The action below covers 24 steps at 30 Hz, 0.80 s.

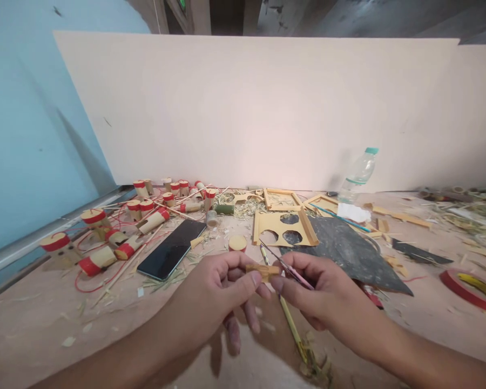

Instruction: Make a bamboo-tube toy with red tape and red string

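My left hand (222,289) pinches a small piece of bamboo (262,270) between thumb and forefinger, low in the middle of the view. My right hand (314,289) is closed on a thin blade with a pink handle (289,269), whose tip points up and left over the bamboo piece. The two hands touch at the bamboo piece. Below them a green bamboo stick (292,324) lies on the table.
A black phone (170,249) lies left of the hands. Several red-taped bamboo pieces (117,227) crowd the left. Bamboo frames with round holes (281,227), a dark sheet (344,251), a plastic bottle (358,175) and a red tape roll (472,289) lie behind and right. A pale board (267,108) stands behind.
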Tool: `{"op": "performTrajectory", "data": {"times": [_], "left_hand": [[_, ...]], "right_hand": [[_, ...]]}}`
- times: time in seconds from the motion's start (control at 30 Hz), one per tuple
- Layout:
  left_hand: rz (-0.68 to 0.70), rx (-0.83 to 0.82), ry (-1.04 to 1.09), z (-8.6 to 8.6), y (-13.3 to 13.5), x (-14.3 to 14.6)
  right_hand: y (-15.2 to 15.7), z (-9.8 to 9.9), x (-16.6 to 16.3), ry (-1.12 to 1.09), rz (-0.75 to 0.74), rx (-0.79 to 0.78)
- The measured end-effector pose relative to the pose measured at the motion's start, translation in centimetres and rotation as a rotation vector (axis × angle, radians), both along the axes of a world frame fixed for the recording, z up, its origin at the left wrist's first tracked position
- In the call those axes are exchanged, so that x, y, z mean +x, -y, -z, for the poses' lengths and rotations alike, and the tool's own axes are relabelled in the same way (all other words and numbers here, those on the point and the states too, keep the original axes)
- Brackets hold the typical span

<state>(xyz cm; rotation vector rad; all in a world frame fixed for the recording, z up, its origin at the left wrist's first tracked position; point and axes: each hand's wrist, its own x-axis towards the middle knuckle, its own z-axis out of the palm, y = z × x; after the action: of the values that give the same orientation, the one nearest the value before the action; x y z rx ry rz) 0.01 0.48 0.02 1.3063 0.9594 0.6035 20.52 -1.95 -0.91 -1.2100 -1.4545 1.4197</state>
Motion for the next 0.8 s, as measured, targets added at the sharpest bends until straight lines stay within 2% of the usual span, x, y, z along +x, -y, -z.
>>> {"op": "performTrajectory", "data": {"times": [0.2,0.43,0.63,0.8], "left_hand": [[0.022,0.006,-0.120,0.5,0.6,-0.2],[0.103,-0.010,-0.147,1.0,0.6,-0.5],[-0.102,0.156,-0.109,0.3,-0.1,-0.5],[-0.151,0.178,-0.060,0.1,0.0,-0.4]], "right_hand": [[-0.4,0.2,0.3,-0.123,0.045,-0.063],[-0.5,0.5,0.6,-0.156,-0.042,-0.059],[-0.2,1.1,0.8,-0.198,-0.031,-0.028],[-0.1,1.3,0.7,-0.162,-0.033,-0.031]]}}
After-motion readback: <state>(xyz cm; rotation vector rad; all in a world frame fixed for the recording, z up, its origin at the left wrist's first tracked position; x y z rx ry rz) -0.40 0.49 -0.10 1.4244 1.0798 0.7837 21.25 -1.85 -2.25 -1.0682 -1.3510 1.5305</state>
